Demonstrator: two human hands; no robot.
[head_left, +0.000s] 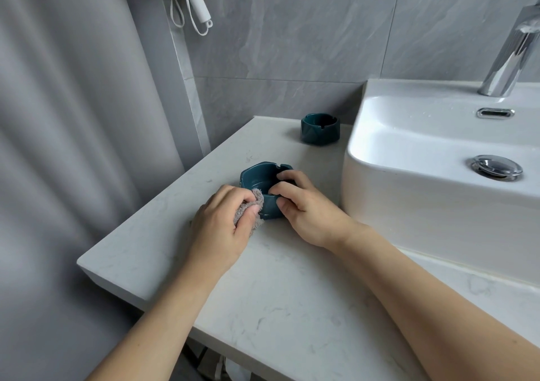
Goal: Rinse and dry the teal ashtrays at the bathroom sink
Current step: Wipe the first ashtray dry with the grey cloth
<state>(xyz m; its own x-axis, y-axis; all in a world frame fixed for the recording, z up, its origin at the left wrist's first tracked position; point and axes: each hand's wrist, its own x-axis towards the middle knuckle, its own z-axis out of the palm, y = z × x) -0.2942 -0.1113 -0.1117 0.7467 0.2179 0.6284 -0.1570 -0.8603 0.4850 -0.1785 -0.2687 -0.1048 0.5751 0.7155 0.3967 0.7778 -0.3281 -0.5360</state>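
We are at the drying step, centre frame: our right hand (304, 205) grips the near teal ashtray (264, 187) on the counter (277, 293); our left hand (222, 223) pinches a grey cloth (251, 208) against its wall. Next we likely wipe inside; the second ashtray (320, 129) waits upper centre, beside the sink (409, 205).

Both ashtrays, the near ashtray (260, 180) and the far ashtray (320, 128), were a deep teal, glossy. The cloth (253, 205) was grey (a fuzzy, muted grey). The worktop (277, 293) was pale with faint grey marble veining. The sink (409, 205) was plain white, its tap (511, 56) and drain (495, 166) chrome. Grey veined tiles (292, 44) covered the wall; the curtain (58, 117) was grey.
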